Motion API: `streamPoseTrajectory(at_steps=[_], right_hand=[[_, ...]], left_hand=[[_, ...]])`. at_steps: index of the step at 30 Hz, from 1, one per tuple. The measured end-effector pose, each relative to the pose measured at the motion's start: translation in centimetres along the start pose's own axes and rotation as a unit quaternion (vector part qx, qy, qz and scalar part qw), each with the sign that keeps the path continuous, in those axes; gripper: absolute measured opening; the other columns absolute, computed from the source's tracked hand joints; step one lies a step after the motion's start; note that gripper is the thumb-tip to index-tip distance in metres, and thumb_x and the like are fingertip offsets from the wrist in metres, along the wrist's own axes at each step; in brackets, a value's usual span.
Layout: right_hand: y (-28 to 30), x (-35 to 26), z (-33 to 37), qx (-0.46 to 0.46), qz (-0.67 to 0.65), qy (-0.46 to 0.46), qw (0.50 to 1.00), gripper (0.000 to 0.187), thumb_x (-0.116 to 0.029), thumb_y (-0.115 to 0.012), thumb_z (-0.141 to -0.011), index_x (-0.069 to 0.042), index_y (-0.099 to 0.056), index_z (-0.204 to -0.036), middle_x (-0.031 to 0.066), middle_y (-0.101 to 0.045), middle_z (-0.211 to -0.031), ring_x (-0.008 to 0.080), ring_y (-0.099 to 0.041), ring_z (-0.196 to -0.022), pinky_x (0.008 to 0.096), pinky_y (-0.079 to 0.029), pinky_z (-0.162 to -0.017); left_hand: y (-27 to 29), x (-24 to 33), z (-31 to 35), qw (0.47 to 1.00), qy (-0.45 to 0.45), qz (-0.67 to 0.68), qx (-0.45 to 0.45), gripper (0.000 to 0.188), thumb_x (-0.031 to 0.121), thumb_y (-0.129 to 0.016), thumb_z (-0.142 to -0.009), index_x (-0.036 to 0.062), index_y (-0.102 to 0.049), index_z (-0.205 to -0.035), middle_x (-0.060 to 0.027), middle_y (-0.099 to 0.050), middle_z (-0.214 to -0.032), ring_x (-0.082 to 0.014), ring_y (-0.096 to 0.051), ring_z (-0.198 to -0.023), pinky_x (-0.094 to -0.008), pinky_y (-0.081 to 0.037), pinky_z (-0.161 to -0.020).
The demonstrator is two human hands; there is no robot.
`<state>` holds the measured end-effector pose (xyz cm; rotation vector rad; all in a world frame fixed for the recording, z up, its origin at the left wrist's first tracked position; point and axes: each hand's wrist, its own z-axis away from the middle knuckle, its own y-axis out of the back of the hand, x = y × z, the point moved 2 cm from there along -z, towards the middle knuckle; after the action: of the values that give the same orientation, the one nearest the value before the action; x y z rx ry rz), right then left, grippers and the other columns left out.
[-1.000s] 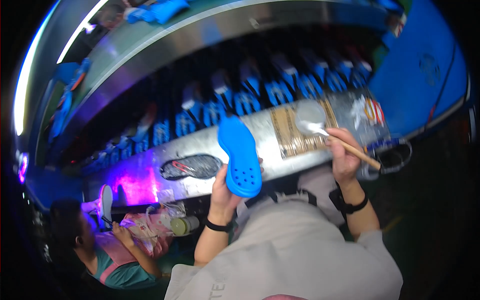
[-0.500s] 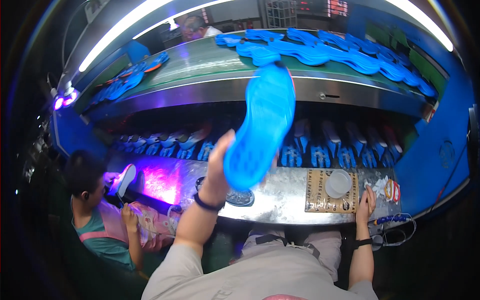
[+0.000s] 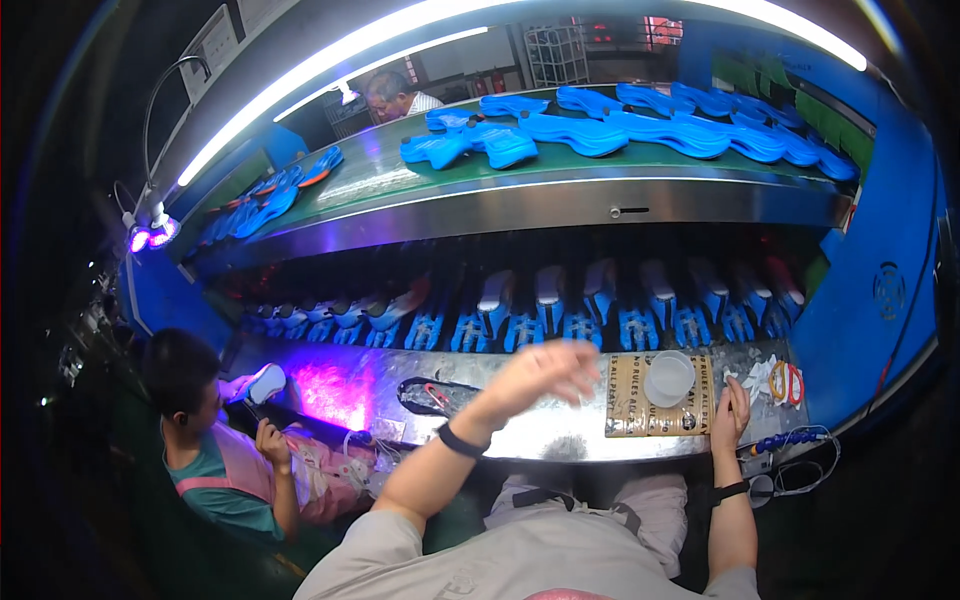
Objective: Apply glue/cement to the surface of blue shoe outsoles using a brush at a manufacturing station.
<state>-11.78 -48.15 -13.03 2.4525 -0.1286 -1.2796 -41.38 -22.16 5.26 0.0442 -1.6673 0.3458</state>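
On the counter [image 3: 560, 432] lie a pad [image 3: 456, 398] left of centre, a board [image 3: 626, 405] to its right, and scraps [image 3: 759, 382] and two rings [image 3: 795, 383] farther right. On the far side, a belt [image 3: 375, 162] carries soles [image 3: 572, 135], more at right.

Reference point: the brown pad [image 3: 632, 415] on the bench. Dark Latin capitals are printed on it in repeated rows along its left and right parts, turned sideways to the wearer; legible in part. Nearer the wearer and to the left of the pad, the grey shirt [image 3: 480, 565] bears faint lettering, cut short by folds. Right of the pad, the blue side panel [image 3: 850, 330] carries a round dark mark; content not legible. Far beyond the pad, a red panel [image 3: 664, 32] shows pale marks too small to read.
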Motion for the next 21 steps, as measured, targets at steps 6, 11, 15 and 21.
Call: streamPoseTrajectory(at_steps=[6,11,15,21], right_hand=[[-0.9,0.0,-1.5,-0.025,-0.021,0.046,0.998,0.023,-0.005,-0.059,-0.094,0.001,-0.067,-0.115,0.016,-0.065,-0.105,0.0318,-0.063,-0.101,0.0378,-0.049,-0.088],[-2.2,-0.9,-4.9,-0.047,-0.039,0.067,0.996,0.024,-0.006,-0.06,-0.092,0.0,-0.066,-0.115,0.0157,-0.065,-0.104,0.0326,-0.064,-0.098,0.0382,-0.05,-0.087],[-3.0,-0.6,-4.9,-0.06,-0.024,0.091,0.994,0.024,-0.008,-0.061,-0.092,-0.001,-0.067,-0.113,0.0155,-0.066,-0.103,0.0329,-0.064,-0.097,0.0379,-0.05,-0.086],[-3.0,0.5,-4.6,-0.061,-0.037,0.063,0.995,0.022,-0.008,-0.061,-0.092,0.0,-0.067,-0.111,0.0152,-0.066,-0.102,0.0326,-0.065,-0.095,0.0369,-0.051,-0.084]], left_hand=[[-7.1,-15.9,4.8,0.915,0.309,-0.109,-0.234,0.058,0.036,-0.055,-0.101,0.0009,-0.045,-0.146,-0.0114,-0.068,-0.107,-0.0155,-0.066,-0.09,-0.0282,-0.056,-0.08],[-8.8,-22.6,5.7,0.868,0.409,-0.212,-0.184,0.053,0.032,-0.059,-0.098,-0.0027,-0.054,-0.137,-0.013,-0.069,-0.103,-0.0143,-0.065,-0.077,-0.0282,-0.056,-0.069],[-5.8,-33.5,5.6,0.811,0.243,-0.513,-0.141,0.06,0.042,-0.054,-0.096,-0.0039,-0.056,-0.134,-0.0286,-0.063,-0.124,-0.0397,-0.064,-0.112,-0.0428,-0.05,-0.098],[-6.9,-39.4,5.0,0.813,0.29,-0.482,-0.151,0.065,0.042,-0.053,-0.093,-0.0052,-0.05,-0.138,-0.0326,-0.057,-0.131,-0.0453,-0.055,-0.123,-0.0441,-0.043,-0.106]])
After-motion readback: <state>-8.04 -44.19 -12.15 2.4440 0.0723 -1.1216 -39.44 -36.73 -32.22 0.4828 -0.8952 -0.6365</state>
